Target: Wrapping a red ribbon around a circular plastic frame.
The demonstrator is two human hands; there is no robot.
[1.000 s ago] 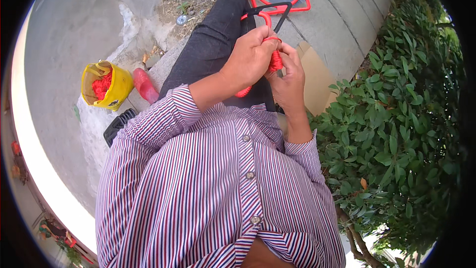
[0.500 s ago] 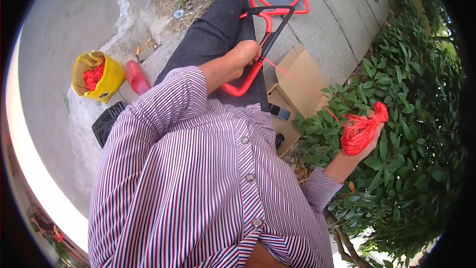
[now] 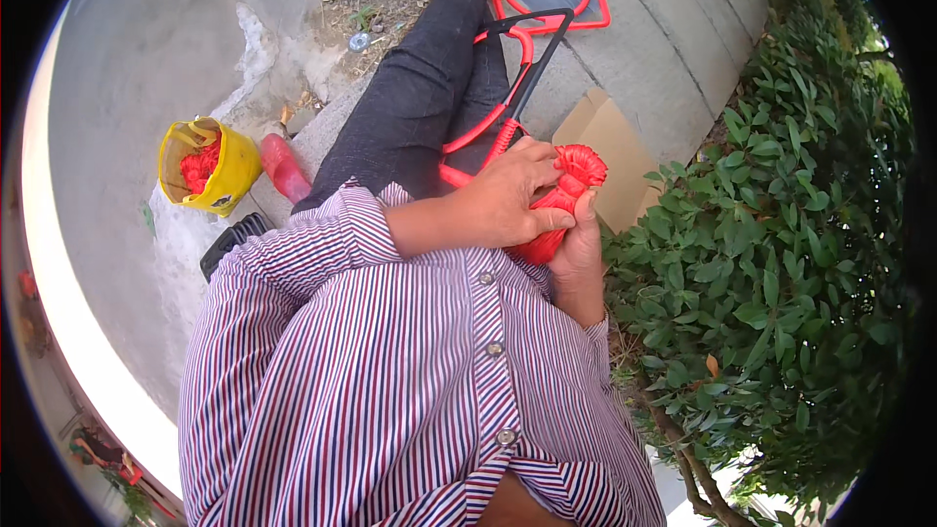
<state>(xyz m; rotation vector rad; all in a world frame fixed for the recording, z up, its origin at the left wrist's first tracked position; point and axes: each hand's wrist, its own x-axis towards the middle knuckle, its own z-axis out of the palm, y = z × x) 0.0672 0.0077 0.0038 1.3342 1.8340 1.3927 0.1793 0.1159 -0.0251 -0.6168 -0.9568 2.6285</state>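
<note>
A bundle of red cord (image 3: pixel 578 168) is held in front of my belly, gathered at a narrow waist with looped ends. My right hand (image 3: pixel 578 252) grips it from the right, its thumb pointing up. My left hand (image 3: pixel 509 197) closes on it from the left, its thumb across the lower loops. Just beyond my left hand, a black frame (image 3: pixel 547 54) rests over my legs, partly wound with red cord. The frame's near part is hidden by my left hand and forearm.
A yellow bucket (image 3: pixel 234 171) with red cord (image 3: pixel 199 168) inside stands at left, beside a pinkish-red object (image 3: pixel 283 168). A black plastic item (image 3: pixel 232 239) lies nearer. Another red frame (image 3: pixel 597 2) with a ring is at the top. An open cardboard box (image 3: pixel 610 151) and leafy bush (image 3: pixel 771 263) flank my right.
My right hand has brought the cord bundle in from the far right to my middle. My left hand has let go of the frame and closed on the bundle.
</note>
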